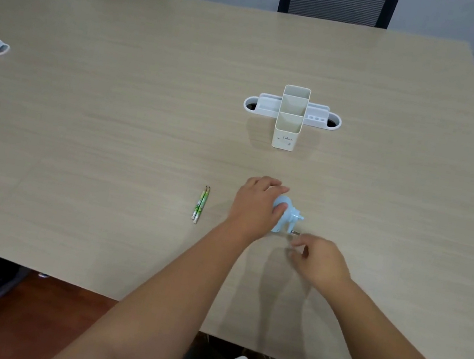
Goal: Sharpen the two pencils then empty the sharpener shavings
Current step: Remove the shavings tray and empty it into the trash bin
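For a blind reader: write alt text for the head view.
A person's left hand grips a light blue crank sharpener on a wooden table while the right hand reaches for its handle. Two green pencils lie left; a white desk organizer stands behind.

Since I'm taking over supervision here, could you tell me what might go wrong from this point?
1. The left hand holds the blue sharpener only from above on a smooth table; cranking could make it slide or tip.
2. The right hand is at the small metal handle stub; its fingers might slip off.
3. The two pencils lie loose beside the left forearm, so a sweep of the arm could roll them away.
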Action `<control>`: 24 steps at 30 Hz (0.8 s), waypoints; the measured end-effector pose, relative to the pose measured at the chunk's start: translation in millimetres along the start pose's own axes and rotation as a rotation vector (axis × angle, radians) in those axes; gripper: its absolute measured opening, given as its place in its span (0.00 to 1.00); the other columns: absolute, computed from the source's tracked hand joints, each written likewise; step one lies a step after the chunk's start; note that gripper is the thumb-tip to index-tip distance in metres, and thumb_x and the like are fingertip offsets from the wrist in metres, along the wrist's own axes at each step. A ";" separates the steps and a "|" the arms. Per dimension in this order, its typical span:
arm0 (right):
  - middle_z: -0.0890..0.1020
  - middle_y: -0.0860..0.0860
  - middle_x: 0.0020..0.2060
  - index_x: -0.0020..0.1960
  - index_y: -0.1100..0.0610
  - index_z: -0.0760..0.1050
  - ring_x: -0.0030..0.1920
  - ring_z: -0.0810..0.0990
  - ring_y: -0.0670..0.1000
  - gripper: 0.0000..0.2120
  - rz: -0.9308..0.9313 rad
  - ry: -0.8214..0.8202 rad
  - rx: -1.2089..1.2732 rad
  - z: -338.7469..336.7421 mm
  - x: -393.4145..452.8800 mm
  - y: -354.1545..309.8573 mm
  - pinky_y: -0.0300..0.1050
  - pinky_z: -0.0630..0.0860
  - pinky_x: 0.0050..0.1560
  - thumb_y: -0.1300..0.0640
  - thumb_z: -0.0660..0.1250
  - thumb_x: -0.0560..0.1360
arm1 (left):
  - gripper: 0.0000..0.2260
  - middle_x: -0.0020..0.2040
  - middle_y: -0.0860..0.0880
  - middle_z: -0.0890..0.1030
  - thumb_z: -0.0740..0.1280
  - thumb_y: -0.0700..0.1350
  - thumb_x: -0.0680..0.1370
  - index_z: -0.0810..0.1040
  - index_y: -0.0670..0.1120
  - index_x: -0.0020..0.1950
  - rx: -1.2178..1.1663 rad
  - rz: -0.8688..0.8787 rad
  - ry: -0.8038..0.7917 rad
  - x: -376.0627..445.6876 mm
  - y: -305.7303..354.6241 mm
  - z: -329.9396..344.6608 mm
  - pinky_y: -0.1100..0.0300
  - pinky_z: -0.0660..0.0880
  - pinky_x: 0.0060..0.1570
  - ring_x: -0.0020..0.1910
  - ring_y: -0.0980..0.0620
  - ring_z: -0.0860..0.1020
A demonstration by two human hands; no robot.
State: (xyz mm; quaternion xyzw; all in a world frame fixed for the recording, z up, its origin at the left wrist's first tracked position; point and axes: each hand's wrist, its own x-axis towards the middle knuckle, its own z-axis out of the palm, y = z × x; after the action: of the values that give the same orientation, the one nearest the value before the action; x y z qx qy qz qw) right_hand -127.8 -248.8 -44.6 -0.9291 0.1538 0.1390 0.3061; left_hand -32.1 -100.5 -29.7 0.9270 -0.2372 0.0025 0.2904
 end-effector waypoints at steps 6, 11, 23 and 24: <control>0.73 0.42 0.28 0.63 0.51 0.73 0.33 0.73 0.44 0.20 -0.023 -0.115 0.155 8.7 20.7 1.7 0.39 0.68 0.41 0.56 0.67 0.71 | 0.14 0.60 0.47 0.77 0.65 0.45 0.78 0.77 0.46 0.63 -0.168 -0.076 -0.077 0.7 -6.9 10.3 0.59 0.66 0.61 0.59 0.46 0.74; 0.78 0.44 0.33 0.45 0.46 0.74 0.35 0.77 0.46 0.14 -0.023 -0.112 0.330 -1.0 45.1 -1.4 0.37 0.69 0.36 0.57 0.74 0.65 | 0.14 0.60 0.49 0.77 0.65 0.47 0.78 0.78 0.47 0.63 -0.192 -0.105 -0.069 1.5 -5.9 10.4 0.60 0.67 0.60 0.59 0.48 0.74; 0.84 0.51 0.40 0.48 0.49 0.79 0.39 0.82 0.47 0.21 -0.061 -0.165 0.452 -11.6 67.1 1.9 0.41 0.78 0.43 0.60 0.80 0.57 | 0.14 0.60 0.51 0.76 0.65 0.48 0.78 0.78 0.49 0.63 -0.236 -0.130 -0.072 0.7 -6.9 9.2 0.57 0.70 0.60 0.60 0.50 0.73; 0.83 0.51 0.39 0.50 0.48 0.79 0.37 0.81 0.46 0.24 -0.068 -0.158 0.445 -13.9 66.2 5.9 0.42 0.78 0.43 0.59 0.80 0.56 | 0.14 0.60 0.52 0.76 0.65 0.49 0.77 0.78 0.49 0.62 -0.238 -0.134 -0.071 1.1 -7.2 8.5 0.56 0.71 0.60 0.60 0.50 0.73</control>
State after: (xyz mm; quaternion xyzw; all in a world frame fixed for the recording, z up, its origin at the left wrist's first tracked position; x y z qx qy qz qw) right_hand -67.2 -275.2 -60.3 -0.8298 0.1250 0.1636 0.5187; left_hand -29.0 -100.4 -40.5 0.8993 -0.1837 -0.0778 0.3891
